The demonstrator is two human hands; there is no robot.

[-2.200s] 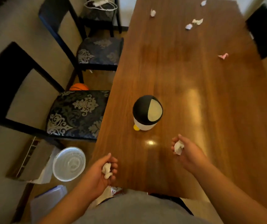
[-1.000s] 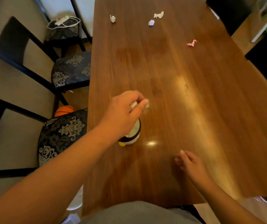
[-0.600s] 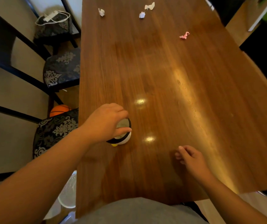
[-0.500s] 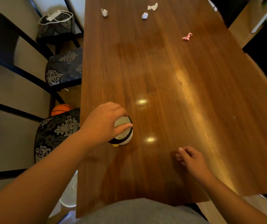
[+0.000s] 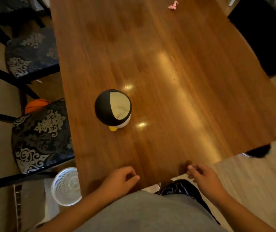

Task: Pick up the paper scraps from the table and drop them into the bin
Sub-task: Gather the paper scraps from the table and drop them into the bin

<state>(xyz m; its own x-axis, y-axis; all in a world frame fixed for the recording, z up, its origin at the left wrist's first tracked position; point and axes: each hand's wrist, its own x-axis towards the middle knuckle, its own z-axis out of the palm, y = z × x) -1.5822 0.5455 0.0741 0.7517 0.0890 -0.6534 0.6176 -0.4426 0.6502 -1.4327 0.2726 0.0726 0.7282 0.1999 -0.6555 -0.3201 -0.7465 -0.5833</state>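
Note:
The bin (image 5: 113, 109) is a small penguin-shaped pot with a black dome, a pale swing lid and a yellow foot; it stands on the wooden table (image 5: 167, 72) left of centre. One pink paper scrap (image 5: 173, 5) lies at the far edge of the view. My left hand (image 5: 120, 180) hovers at the table's near edge with its fingers curled in, and no paper shows in it. My right hand (image 5: 202, 177) hangs just off the near edge, loosely curled, also with no paper visible. Both hands are well short of the bin.
Two black chairs with patterned cushions (image 5: 38, 136) (image 5: 32, 52) stand along the table's left side, with an orange ball (image 5: 35, 104) between them. A white plastic basket (image 5: 66, 185) sits on the floor near the left corner. Dark furniture (image 5: 267, 30) stands at the right.
My left hand has left the bin's lid and pulled back to the near edge. My right hand has drawn back off the table. The view has tilted down, so the far white scraps are out of frame.

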